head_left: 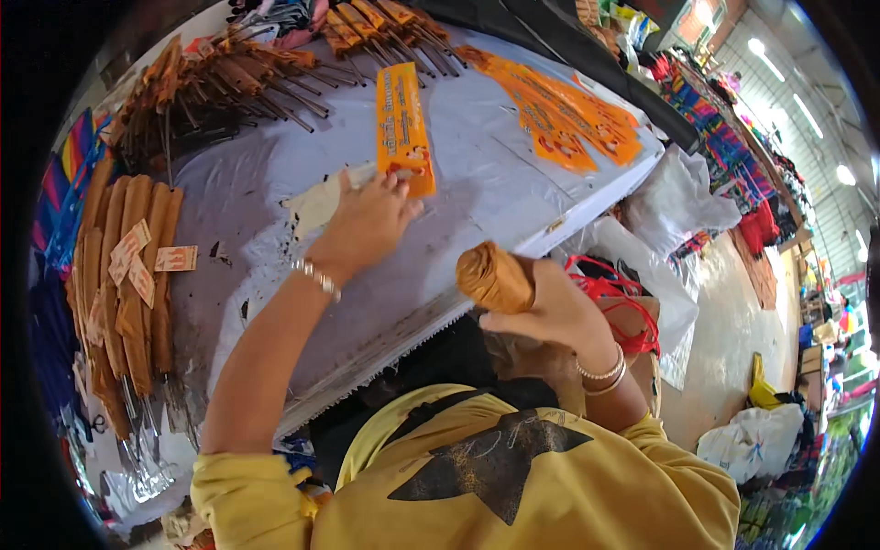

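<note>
My left hand [371,220] reaches over the white table with its fingers bent onto the lower end of a long, flat orange packet [397,105]. The fingertips are closed on it, and the rest of the packet stretches away from me. In front of my body, at the table's near edge, my right hand [559,307] is wrapped round a tightly rolled brown bundle [496,277]. The bundle's creased, rounded end points up toward me. Its other end is hidden below the hand.
Several similar brown bundles with thin rods lie at the left [133,275] and in a far-left pile [211,92]. More orange packets [568,119] fan out at the far right. Clear plastic bags [678,202] and red straps [632,307] sit beyond the table's right edge.
</note>
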{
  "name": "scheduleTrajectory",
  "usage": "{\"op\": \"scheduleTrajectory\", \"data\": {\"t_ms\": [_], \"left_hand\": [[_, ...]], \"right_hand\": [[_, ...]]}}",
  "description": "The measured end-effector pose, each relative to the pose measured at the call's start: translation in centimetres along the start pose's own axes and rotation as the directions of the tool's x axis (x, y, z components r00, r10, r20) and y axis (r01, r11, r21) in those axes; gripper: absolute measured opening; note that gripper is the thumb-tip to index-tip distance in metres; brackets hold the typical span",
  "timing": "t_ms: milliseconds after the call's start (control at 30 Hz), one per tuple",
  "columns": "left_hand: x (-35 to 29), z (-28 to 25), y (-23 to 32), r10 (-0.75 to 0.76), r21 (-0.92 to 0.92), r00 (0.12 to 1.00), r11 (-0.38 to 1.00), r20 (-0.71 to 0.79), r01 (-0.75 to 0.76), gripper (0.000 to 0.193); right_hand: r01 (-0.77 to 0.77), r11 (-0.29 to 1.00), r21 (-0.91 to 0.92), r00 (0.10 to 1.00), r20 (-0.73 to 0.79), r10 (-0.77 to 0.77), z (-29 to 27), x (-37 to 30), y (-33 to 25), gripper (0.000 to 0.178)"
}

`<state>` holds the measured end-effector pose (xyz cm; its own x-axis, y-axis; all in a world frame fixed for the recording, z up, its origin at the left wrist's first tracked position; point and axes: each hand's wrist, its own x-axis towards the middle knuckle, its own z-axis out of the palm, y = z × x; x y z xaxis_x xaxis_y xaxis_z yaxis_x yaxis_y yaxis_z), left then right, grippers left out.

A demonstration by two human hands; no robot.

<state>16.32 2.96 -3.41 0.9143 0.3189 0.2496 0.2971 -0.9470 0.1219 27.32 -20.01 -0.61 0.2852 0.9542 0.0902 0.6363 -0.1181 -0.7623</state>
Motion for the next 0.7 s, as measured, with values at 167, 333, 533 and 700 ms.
{"op": "scheduleTrajectory", "data": {"t_ms": [167, 333, 533, 700], "left_hand": [[-5.5, -4.0, 5.6, 0.017, -0.012, 0.975, 1.000, 0.222, -0.014, 0.057], [-5.9, -5.6, 8.5, 0.089, -0.829, 0.942, 0.454, -0.324, -0.328, 0.082], [-7.4, -11.0, 12.1, 0.290, -0.982, 0.938, -0.033, -0.189, -0.188, 0.050], [-4.2, -8.9, 13.4, -0.202, -0.945, 0.927, 0.148, -0.317, -0.291, 0.027]], "right_hand": [[-0.071, 0.997, 0.037, 0.996, -0.047, 0.073, -2.3, -0.6, 0.9, 0.054], [-0.066, 0.926, 0.371, 0.970, 0.240, -0.027, -1.0, -0.8, -1.8, 0.048], [-0.397, 0.631, 0.667, 0.664, 0.683, -0.303, 0.2, -0.7, -1.9, 0.031], [-0.103, 0.757, 0.645, 0.942, 0.307, -0.133, -1.1, 1.5, -4.2, 0.025]]}}
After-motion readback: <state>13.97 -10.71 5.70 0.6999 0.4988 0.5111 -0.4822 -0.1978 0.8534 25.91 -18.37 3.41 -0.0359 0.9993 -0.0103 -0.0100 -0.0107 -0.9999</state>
